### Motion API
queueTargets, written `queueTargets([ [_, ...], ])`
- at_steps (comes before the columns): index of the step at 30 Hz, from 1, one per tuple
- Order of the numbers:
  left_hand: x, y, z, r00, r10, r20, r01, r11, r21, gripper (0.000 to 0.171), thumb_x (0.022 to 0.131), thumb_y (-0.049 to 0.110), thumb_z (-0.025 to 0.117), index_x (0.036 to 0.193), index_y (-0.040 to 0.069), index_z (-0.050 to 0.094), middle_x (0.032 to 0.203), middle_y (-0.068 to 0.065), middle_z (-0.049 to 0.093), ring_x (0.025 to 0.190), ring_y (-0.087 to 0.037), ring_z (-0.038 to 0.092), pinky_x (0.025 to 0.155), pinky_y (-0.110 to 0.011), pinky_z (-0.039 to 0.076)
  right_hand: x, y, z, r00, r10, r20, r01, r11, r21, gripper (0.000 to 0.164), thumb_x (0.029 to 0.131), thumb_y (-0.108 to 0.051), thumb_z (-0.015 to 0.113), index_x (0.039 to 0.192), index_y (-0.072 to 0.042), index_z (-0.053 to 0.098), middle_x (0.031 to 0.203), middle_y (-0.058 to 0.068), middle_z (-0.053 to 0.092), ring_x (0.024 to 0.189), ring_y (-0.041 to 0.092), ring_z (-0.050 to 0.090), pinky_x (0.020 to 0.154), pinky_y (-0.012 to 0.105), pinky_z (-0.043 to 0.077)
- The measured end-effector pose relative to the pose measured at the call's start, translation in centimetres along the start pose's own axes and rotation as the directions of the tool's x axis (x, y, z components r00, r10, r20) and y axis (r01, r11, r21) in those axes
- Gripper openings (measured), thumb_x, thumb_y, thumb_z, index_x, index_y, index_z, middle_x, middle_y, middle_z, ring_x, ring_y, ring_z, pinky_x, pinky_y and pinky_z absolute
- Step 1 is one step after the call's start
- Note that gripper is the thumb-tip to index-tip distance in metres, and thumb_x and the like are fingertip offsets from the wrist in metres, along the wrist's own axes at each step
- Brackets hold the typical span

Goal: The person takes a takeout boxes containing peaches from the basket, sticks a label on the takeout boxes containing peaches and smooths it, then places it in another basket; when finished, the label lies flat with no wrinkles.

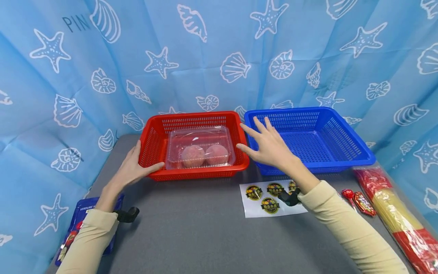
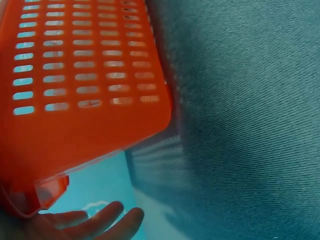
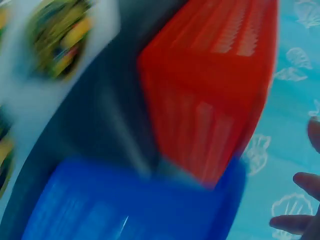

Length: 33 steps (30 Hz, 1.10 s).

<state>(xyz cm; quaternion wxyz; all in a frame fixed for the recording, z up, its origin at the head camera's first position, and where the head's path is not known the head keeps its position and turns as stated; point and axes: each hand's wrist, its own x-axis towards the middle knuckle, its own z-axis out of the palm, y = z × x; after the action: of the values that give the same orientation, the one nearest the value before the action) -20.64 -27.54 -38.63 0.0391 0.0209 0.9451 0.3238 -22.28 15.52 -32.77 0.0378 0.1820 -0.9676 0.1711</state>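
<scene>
So, left hand (image 1: 131, 167) lay loose at the red basket's (image 1: 202, 175) left end, fingers extended, thumb over the rim; right hand (image 1: 268, 148) was spread, gripping nothing, above the blue basket's (image 1: 328, 166) left end; clear box (image 1: 202, 136) sat inside the red one, two pinkish balls (image 1: 193, 156) within.

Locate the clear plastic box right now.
In the head view, the clear plastic box lies inside the red basket, which stands left of the blue basket and has the left hand at its left end.
</scene>
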Motion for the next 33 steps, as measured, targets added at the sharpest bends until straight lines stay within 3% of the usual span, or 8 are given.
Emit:
queueTargets([
  [4,0.1,-0.1,-0.3,0.998,0.039,0.047,-0.036,0.998,-0.059,0.124,0.081,0.062,0.076,0.165,0.021,-0.005,0.154,-0.017,0.040,0.134,-0.037,0.045,0.098,-0.056,0.058,1.8,-2.1,0.9,0.999,-0.036,0.038,0.028,0.980,0.196,0.075,0.096,-0.041,0.067,0.160,-0.016,0.036,0.167,0.025,0.027,0.155,0.049,0.021,0.120,0.072,0.025],
  [8,0.2,-0.2,-0.6,0.995,0.046,0.085,-0.036,0.993,-0.110,0.123,0.080,0.059,0.079,0.164,0.027,-0.005,0.152,-0.014,0.041,0.134,-0.034,0.045,0.094,-0.053,0.060,3.4,-3.6,1.9,0.996,-0.038,0.081,0.011,0.952,0.307,0.076,0.095,-0.034,0.069,0.159,-0.009,0.037,0.161,0.023,0.038,0.150,0.043,0.035,0.118,0.066,0.037],
  [14,0.3,-0.3,-0.4,0.995,0.044,0.093,-0.031,0.989,-0.144,0.125,0.078,0.060,0.081,0.164,0.031,-0.006,0.152,-0.012,0.041,0.134,-0.032,0.046,0.094,-0.051,0.060,5.0,-4.8,3.2,0.980,0.044,0.192,-0.105,0.943,0.317,0.082,0.096,-0.033,0.067,0.161,-0.002,0.027,0.162,0.025,0.037,0.154,0.043,0.029,0.122,0.062,0.032],
  [16,0.3,-0.4,-0.4,0.995,0.031,0.092,-0.018,0.990,-0.139,0.126,0.078,0.061,0.080,0.164,0.031,-0.007,0.152,-0.012,0.041,0.134,-0.032,0.046,0.094,-0.051,0.060,5.4,-5.2,3.7,0.966,0.082,0.245,-0.162,0.930,0.329,0.085,0.097,-0.034,0.066,0.162,-0.001,0.021,0.159,0.025,0.041,0.150,0.041,0.037,0.121,0.059,0.036],
  [21,0.4,-0.5,-0.3,0.995,0.021,0.096,-0.008,0.991,-0.134,0.127,0.078,0.062,0.079,0.164,0.031,-0.009,0.152,-0.013,0.041,0.134,-0.033,0.045,0.093,-0.050,0.061,5.8,-5.6,5.0,0.935,0.126,0.331,-0.245,0.906,0.346,0.089,0.100,-0.036,0.062,0.163,0.001,0.012,0.130,0.024,0.059,0.107,0.031,0.060,0.106,0.044,0.055],
  [25,0.4,-0.6,-0.3,0.995,0.035,0.091,-0.022,0.989,-0.143,0.126,0.080,0.060,0.080,0.164,0.031,-0.008,0.152,-0.013,0.040,0.135,-0.033,0.044,0.093,-0.050,0.061,5.8,-5.7,5.7,0.938,0.128,0.322,-0.250,0.894,0.372,0.094,0.100,-0.038,0.062,0.163,0.000,0.003,0.147,0.027,0.050,0.125,0.034,0.058,0.115,0.047,0.048],
  [28,0.4,-0.6,-0.3,0.995,0.047,0.085,-0.033,0.987,-0.158,0.124,0.079,0.058,0.081,0.164,0.031,-0.006,0.152,-0.011,0.041,0.136,-0.032,0.045,0.093,-0.050,0.061,5.9,-5.6,6.1,0.938,0.145,0.315,-0.279,0.853,0.441,0.096,0.097,-0.039,0.066,0.163,0.000,0.008,0.157,0.024,0.043,0.138,0.036,0.050,0.121,0.052,0.041],
  [33,0.4,-0.6,-0.4,0.995,0.050,0.083,-0.036,0.987,-0.159,0.124,0.079,0.058,0.081,0.164,0.031,-0.005,0.152,-0.010,0.042,0.136,-0.032,0.045,0.093,-0.050,0.061,6.2,-5.3,6.6,0.901,0.159,0.404,-0.395,0.685,0.612,0.061,0.095,-0.035,0.071,0.143,-0.007,0.048,0.117,0.017,0.069,0.098,0.030,0.064,0.092,0.039,0.059],
])
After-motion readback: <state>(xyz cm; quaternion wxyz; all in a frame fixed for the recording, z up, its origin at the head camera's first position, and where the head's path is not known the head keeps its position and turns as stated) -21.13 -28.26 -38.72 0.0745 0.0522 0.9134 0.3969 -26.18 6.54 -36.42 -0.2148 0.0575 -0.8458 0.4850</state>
